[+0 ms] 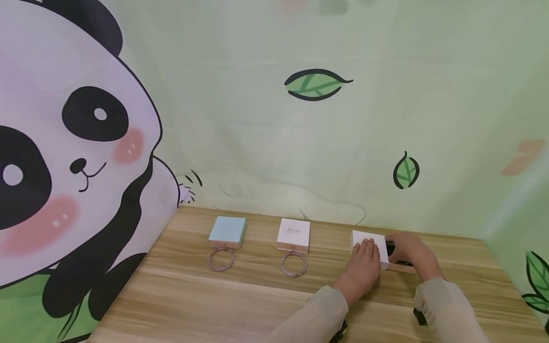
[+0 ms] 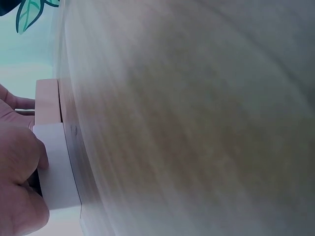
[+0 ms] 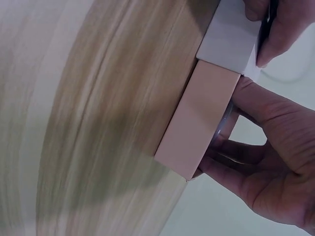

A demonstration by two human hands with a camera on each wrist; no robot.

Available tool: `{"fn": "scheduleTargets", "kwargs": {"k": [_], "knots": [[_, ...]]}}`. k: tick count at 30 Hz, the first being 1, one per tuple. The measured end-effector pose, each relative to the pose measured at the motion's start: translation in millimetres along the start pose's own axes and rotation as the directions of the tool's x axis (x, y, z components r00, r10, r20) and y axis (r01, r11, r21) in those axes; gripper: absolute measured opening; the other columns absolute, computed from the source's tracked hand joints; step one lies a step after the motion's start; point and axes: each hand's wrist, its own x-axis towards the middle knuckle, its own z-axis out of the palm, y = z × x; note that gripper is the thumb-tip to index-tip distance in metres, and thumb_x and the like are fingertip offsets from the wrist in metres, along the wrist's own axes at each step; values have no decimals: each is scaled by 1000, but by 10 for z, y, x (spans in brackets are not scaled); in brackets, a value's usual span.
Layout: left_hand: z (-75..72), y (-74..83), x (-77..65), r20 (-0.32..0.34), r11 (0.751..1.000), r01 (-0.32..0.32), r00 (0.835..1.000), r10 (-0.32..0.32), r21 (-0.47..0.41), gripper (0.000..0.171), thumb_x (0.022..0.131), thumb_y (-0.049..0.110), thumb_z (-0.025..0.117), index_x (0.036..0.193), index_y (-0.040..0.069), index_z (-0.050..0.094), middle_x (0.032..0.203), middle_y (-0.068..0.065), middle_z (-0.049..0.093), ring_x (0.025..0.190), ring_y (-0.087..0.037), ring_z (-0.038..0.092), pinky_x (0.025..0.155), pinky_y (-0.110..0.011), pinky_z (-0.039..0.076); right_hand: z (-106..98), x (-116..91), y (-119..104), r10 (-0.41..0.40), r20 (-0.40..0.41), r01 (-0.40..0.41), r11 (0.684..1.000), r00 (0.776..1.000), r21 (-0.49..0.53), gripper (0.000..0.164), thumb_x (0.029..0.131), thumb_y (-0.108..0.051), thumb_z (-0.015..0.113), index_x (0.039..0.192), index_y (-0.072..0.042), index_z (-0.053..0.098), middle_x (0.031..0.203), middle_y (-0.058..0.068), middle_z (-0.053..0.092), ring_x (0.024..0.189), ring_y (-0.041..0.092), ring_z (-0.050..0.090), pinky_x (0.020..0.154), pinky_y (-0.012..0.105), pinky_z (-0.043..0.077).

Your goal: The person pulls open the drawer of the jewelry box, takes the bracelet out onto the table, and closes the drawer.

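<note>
On the right of the table, a box has its white sleeve (image 1: 360,237) partly off its pink drawer (image 3: 197,118), which sticks out to the right and shows a black inside. My left hand (image 1: 362,267) holds the white sleeve, fingers over its top and thumb on its front side in the left wrist view. My right hand (image 1: 413,255) reaches into the drawer with curled fingers and thumb. Between them, in the right wrist view, shows the clear curved edge of a bangle (image 3: 224,122), mostly hidden by the fingers and drawer wall.
To the left stand a closed light blue box (image 1: 228,229) and a closed white box (image 1: 294,231). In front of each lies a pale purple bangle (image 1: 210,264), the second bangle (image 1: 283,267) by the white box. A wall cloth (image 1: 249,143) with a panda rises behind the table (image 1: 206,295).
</note>
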Motion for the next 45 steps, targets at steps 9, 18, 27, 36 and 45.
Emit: {"fn": "scheduleTargets", "kwargs": {"k": [9, 18, 27, 36, 45], "knots": [[61, -1, -54, -12, 1000, -15, 1000, 15, 4, 48, 108, 23, 47, 155, 13, 40, 160, 0, 37, 148, -13, 33, 119, -28, 30, 112, 3, -7, -7, -16, 7, 1000, 1000, 7, 54, 73, -11, 88, 119, 10, 67, 115, 25, 70, 106, 41, 65, 96, 57, 51], [62, -48, -42, -112, 999, -2, 994, 6, 36, 44, 110, 24, 43, 152, 11, 44, 158, -3, 41, 146, -16, 37, 116, -30, 35, 58, -19, -133, 73, -94, -77, 997, 993, -32, 43, 72, -12, 89, 110, 0, 71, 104, 18, 72, 85, 28, 63, 76, 52, 56], [37, -64, -19, -55, 1000, -27, 998, 27, -1, 47, 109, 26, 46, 154, 12, 42, 159, -2, 39, 147, -15, 35, 118, -30, 33, 63, -72, -139, 20, -139, -18, 1000, 990, 19, 36, 71, -3, 86, 103, 4, 71, 98, 17, 72, 80, 26, 61, 75, 50, 56], [-19, -52, -65, -56, 999, -38, 998, 37, -18, 45, 109, 23, 45, 153, 12, 43, 158, -2, 40, 147, -14, 36, 118, -29, 33, 75, -108, -57, -44, -148, 44, 999, 988, -4, 40, 72, -15, 90, 105, 2, 74, 101, 16, 73, 89, 30, 65, 86, 56, 54], [-52, -90, -18, -40, 999, -49, 998, 49, -3, 46, 109, 24, 45, 154, 12, 42, 159, -1, 39, 147, -14, 34, 118, -28, 32, -10, -142, -25, -8, -159, 13, 999, 987, 32, 38, 72, -12, 83, 107, -1, 72, 97, 14, 71, 78, 25, 58, 67, 46, 52]]}}
